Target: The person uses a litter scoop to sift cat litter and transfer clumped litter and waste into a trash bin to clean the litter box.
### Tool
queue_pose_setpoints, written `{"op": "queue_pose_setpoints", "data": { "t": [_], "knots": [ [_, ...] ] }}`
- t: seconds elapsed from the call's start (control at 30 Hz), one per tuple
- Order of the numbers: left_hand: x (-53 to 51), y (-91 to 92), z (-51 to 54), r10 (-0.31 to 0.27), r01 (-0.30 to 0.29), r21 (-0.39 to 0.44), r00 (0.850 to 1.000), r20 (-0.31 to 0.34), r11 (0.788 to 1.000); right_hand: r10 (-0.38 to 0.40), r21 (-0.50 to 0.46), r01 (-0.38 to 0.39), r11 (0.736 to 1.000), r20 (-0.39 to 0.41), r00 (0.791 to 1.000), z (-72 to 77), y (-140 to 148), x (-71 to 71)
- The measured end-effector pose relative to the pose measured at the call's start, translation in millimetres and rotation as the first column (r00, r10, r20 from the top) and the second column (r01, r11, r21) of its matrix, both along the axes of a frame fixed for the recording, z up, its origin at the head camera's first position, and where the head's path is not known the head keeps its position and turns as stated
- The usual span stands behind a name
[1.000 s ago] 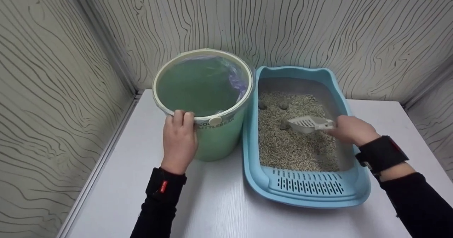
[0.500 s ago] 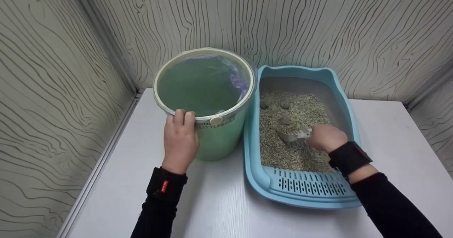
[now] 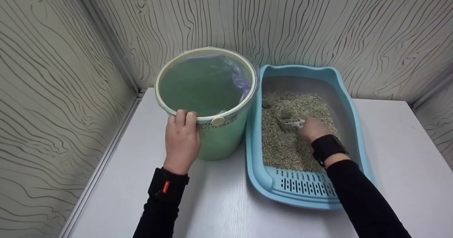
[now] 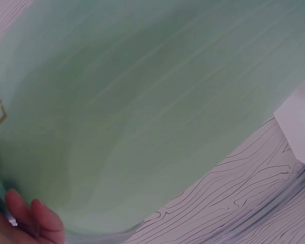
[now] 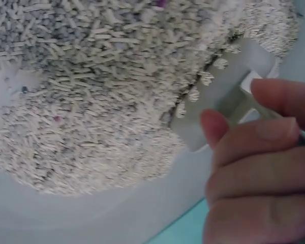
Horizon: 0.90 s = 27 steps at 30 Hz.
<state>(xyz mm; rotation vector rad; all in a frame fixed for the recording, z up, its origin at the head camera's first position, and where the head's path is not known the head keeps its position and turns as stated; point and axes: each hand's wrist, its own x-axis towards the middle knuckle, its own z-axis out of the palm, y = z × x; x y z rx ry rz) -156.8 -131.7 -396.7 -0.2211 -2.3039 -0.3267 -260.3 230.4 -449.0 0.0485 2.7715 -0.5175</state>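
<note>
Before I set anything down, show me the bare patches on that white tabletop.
White tabletop is free left of the lined green bin, to the left wall; in front, between left sleeve and blue litter box; and right of the box, to the right wall. Crowded: between bin and box, and around the litter scoop.

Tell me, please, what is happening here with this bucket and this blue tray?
A person's right hand grips a pale slotted scoop, its head down at the litter in the blue tray, close to a darker clump; I cannot tell whether the scoop touches the clump. The left hand holds the near rim of the green bucket, which stands to the left of the tray and has a thin plastic liner.
</note>
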Motion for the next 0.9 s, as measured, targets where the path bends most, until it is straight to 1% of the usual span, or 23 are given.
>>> {"op": "queue_pose_setpoints", "data": {
  "t": [0.13, 0.2, 0.3, 0.37, 0.43, 0.53, 0.63, 0.77, 0.9],
  "knots": [
    [-2.0, 0.7, 0.9, 0.005, -0.005, -0.005, 1.000, -0.004, 1.000, 0.058, -0.012, -0.059, 0.998, -0.018, 0.998, -0.4, 9, -0.8],
    [-2.7, 0.8, 1.1, 0.008, -0.008, -0.009, 1.000, -0.002, 1.000, 0.079, -0.022, -0.080, 0.997, -0.038, 0.996, 1.8, 14, 0.5],
    [-2.5, 0.0, 1.2, 0.012, -0.012, -0.005, 1.000, -0.001, 1.000, 0.089, -0.045, -0.092, 0.995, -0.064, 0.994, 8.0, 19, 4.8],
    [-2.3, -0.9, 1.1, 0.015, -0.015, -0.010, 1.000, -0.008, 1.000, 0.082, -0.055, -0.088, 0.995, -0.108, 0.991, 14.2, 21, 8.3],
    [-2.3, -1.9, 1.6, 0.016, -0.016, -0.011, 1.000, -0.019, 1.000, 0.058, -0.061, -0.069, 0.996, -0.163, 0.985, 20.9, 22, 12.2],
    [-3.1, -3.2, 2.1, 0.013, -0.014, -0.015, 0.999, -0.031, 1.000, 0.011, -0.074, -0.032, 0.997, -0.266, 0.964, 27.7, 21, 16.3],
    [-3.8, -3.2, 2.4, 0.008, -0.008, 0.000, 1.000, -0.029, 1.000, -0.029, -0.089, -0.003, 0.996, -0.351, 0.936, 27.2, 19, 18.9],
    [-2.7, -2.0, 0.5, 0.005, -0.005, 0.009, 1.000, -0.023, 1.000, -0.086, -0.124, 0.037, 0.992, -0.421, 0.903, 19.2, 16, 21.1],
    [-1.4, -1.2, -1.0, 0.007, -0.007, 0.011, 1.000, -0.025, 1.000, -0.137, -0.156, 0.072, 0.985, -0.459, 0.878, 13.6, 15, 22.7]
  ]
}}
